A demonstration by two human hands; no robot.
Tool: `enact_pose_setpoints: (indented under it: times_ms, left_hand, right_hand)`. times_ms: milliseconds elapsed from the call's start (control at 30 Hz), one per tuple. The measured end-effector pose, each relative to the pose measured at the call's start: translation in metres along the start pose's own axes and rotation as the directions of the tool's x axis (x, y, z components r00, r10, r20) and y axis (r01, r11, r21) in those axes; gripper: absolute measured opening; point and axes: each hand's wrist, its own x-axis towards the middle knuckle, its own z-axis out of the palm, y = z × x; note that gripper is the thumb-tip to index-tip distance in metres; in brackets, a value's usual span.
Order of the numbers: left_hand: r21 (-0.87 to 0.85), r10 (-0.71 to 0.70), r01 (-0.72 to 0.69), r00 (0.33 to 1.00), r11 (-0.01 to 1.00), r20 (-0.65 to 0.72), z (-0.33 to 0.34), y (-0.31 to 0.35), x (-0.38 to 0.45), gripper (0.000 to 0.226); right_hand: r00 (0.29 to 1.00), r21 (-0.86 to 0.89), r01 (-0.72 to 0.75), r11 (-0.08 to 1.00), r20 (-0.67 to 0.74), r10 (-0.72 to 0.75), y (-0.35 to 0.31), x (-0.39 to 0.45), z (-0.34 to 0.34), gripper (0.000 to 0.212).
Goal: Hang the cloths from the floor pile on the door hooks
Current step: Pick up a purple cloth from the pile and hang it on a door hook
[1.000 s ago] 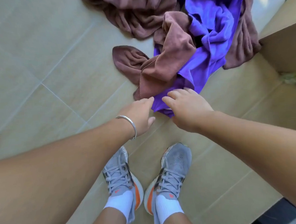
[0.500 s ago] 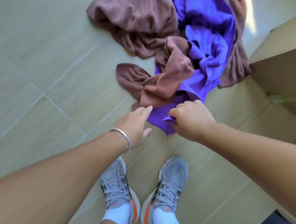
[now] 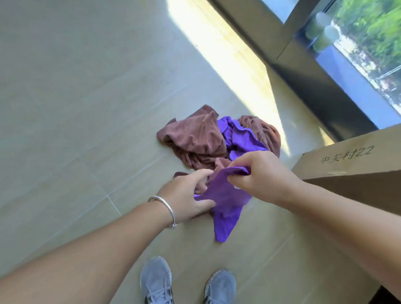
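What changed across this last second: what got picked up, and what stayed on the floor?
Both hands now hold the purple cloth lifted off the floor: right hand pinches its top edge, left hand grips its side. The view rose, too. The brown cloths remain piled on the floor.

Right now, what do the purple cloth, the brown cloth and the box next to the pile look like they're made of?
Purple cloth: thin, soft fabric, possibly microfibre; it drapes limply from both hands, matte.
Brown cloth: thicker towel-like fabric; fuzzy surface, stitched hem, bulky folds.
Box: plain brown cardboard; flat matte panels, sharp edges, printed characters on top.
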Motion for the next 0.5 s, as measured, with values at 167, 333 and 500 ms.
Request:
enact_pose_setpoints:
  times_ms: [167,333,500]
  left_hand:
    - [0.0,0.045,-0.045,0.997,0.999,-0.061,-0.064,0.05,-0.023,0.023]
    - [0.068,0.045,-0.031,0.975,0.997,-0.216,-0.115,0.083,-0.051,0.015]
    - [0.186,0.046,0.01,0.955,0.982,-0.293,-0.177,0.106,-0.08,0.02]
  right_hand:
    - [0.998,-0.013,0.065,0.998,-0.016,-0.065,-0.065,-0.005,-0.08,0.007]
    - [0.985,0.002,0.159,0.987,-0.072,-0.158,-0.135,-0.016,-0.156,0.015]
    - [0.972,-0.032,0.226,0.974,-0.063,-0.228,-0.194,-0.032,-0.22,0.03]
